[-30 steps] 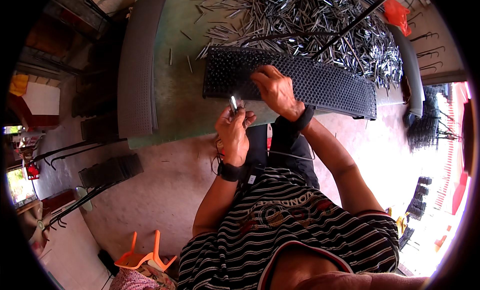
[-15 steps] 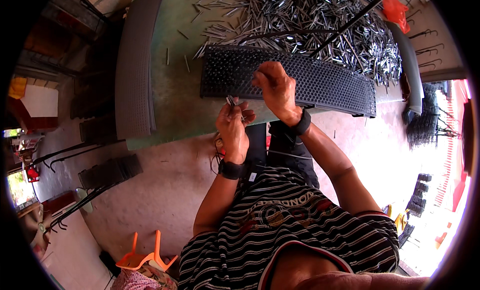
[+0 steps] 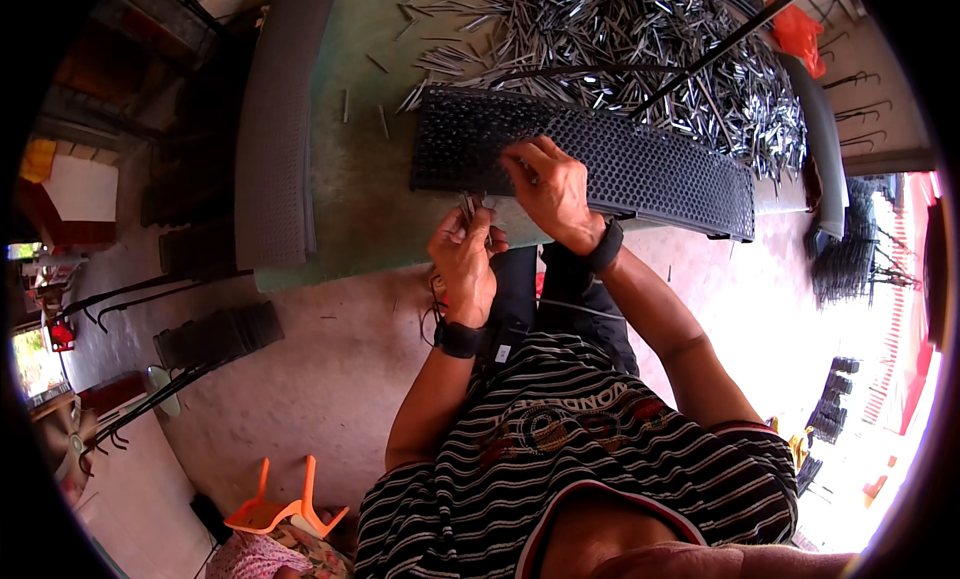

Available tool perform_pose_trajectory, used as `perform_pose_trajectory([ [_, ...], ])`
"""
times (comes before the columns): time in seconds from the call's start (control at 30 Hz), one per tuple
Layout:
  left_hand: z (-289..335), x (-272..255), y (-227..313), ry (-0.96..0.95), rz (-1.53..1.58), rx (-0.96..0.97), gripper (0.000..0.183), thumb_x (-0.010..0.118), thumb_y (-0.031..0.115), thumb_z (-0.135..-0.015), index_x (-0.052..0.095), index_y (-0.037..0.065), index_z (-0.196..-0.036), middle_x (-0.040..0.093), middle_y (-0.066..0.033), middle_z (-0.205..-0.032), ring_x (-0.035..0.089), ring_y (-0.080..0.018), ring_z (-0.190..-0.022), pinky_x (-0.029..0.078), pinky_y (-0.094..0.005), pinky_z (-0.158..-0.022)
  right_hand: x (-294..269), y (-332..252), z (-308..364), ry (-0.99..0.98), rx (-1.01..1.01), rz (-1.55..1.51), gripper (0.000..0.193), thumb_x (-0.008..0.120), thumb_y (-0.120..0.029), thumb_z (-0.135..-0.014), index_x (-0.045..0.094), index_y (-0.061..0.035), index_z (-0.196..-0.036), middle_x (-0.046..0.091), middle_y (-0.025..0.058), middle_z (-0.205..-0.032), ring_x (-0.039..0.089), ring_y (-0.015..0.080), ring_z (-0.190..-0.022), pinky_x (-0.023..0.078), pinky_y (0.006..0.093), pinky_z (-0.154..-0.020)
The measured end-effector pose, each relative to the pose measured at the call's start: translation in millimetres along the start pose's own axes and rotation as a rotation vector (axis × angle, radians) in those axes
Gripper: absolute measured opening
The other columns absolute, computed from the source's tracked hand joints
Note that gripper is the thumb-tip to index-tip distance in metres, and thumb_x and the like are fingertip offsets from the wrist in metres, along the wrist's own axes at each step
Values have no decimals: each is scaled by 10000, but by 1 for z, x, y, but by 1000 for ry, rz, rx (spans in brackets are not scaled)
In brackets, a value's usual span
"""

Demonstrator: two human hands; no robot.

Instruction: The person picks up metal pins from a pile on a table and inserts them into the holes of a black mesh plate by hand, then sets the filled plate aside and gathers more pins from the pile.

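Note:
My left hand (image 3: 464,251) is closed around a few short thin metal pins (image 3: 468,207), their ends poking out past the fingertips near the table's front edge. Just to the right and a little farther off, my right hand (image 3: 552,187) has its fingers pinched over the left part of a black rack with rows of round holes (image 3: 665,166). Whatever those fingertips hold is too small to make out. Many dark bits fill the rack's left end, while the holes to the right show plainly. Behind the rack lies a large heap of metal pins (image 3: 650,39).
The green table (image 3: 360,179) carries a stack of grey perforated sheets (image 3: 280,129) at its left. A thin dark rod (image 3: 722,47) slants over the heap. A red plastic bag (image 3: 798,37) is at the far right. An orange stool (image 3: 285,509) stands at the lower left.
My right hand has shifted slightly down and left over the rack, its fingers reaching more to the left. The left hand stays close to its place, still holding pins.

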State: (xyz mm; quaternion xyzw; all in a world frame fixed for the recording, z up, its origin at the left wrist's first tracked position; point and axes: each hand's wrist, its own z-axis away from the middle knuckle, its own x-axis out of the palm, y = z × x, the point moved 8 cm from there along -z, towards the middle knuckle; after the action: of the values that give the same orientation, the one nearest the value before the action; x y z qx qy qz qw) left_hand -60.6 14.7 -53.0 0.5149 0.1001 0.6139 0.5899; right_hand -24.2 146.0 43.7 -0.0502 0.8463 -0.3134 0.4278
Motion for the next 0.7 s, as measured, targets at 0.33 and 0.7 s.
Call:
perform_pose_trajectory([
  [0.33,0,2,-12,-56,78,-75,166,525,24,-887,569,-13,-1043,604,-76,-839,623,-186,-682,528,-298,-605,-9,18,4,97,333,-483,73,598,-32,-809,615,7,-868,642,111,-662,659,165,-623,493,252,-538],
  [0.7,-4,-2,-3,-11,45,-5,128,520,0,-876,570,-42,-986,583,-81,-790,612,-176,-635,531,-301,-584,5,11,5,111,63,-234,123,579,3,-818,573,-29,-936,631,100,-776,652,252,-680,504,313,-564],
])
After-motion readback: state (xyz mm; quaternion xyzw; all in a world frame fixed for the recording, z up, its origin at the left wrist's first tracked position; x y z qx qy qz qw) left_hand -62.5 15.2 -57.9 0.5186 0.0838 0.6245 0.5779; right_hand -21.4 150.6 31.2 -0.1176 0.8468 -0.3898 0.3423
